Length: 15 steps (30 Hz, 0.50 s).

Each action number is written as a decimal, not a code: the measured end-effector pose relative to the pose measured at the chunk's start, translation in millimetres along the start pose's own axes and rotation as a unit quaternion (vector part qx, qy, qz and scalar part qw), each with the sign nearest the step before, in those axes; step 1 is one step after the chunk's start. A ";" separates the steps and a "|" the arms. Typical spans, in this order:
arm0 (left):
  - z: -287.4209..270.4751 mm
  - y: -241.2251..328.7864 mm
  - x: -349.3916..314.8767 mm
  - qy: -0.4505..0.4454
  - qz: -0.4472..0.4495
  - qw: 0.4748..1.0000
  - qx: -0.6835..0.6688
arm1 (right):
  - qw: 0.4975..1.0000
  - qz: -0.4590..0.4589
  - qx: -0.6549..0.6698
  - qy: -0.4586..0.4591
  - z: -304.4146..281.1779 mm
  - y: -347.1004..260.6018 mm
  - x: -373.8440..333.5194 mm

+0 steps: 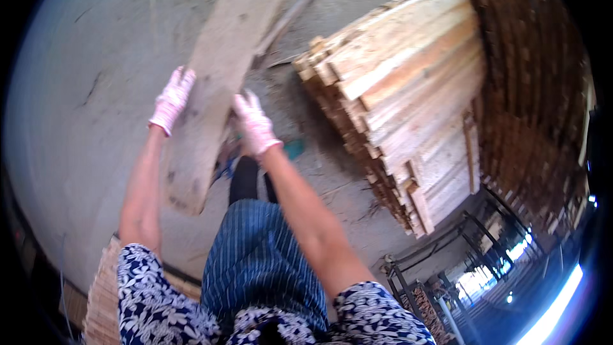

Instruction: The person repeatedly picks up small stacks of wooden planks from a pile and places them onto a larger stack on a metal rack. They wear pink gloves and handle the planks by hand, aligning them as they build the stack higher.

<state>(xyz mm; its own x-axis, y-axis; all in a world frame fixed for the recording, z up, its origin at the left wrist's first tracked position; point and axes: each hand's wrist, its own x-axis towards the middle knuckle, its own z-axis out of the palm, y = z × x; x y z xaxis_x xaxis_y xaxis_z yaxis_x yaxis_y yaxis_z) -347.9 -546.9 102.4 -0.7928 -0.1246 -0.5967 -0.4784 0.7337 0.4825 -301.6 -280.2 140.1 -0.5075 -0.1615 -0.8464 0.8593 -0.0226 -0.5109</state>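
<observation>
A long, wide, grey-brown wooden board (220, 51) runs from the top of the head view down toward me, slanting to the left. My left hand (172, 99), in a pale pink glove, is closed on the board's left edge. On the opposite edge, slightly nearer to me, my right hand (254, 121) grips it in a matching glove, its fingers partly blurred. A narrow wooden piece (290, 19) shows beside the board's far right side; whether it is joined to the board I cannot tell.
To the right stands a big stack of light sawn wooden strips (415, 70), with a darker stack (530, 89) behind it. More strips (102, 294) lie at the lower left. A metal frame (408, 275) stands at the lower right. Thin scraps lie on the concrete floor (96, 134).
</observation>
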 end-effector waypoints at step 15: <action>-103.4 14.8 -133.4 -0.025 -0.179 0.983 -0.024 | 0.956 0.055 0.276 -0.079 110.3 11.2 -117.8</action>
<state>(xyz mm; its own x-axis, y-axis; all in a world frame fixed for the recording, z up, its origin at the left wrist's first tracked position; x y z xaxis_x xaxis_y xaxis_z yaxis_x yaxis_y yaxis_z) -288.3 -588.5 255.4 -0.5520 -0.3354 -0.7634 -0.7410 0.6170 0.2648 -225.2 -370.3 250.6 -0.4334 -0.3390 -0.8350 0.8314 -0.5079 -0.2254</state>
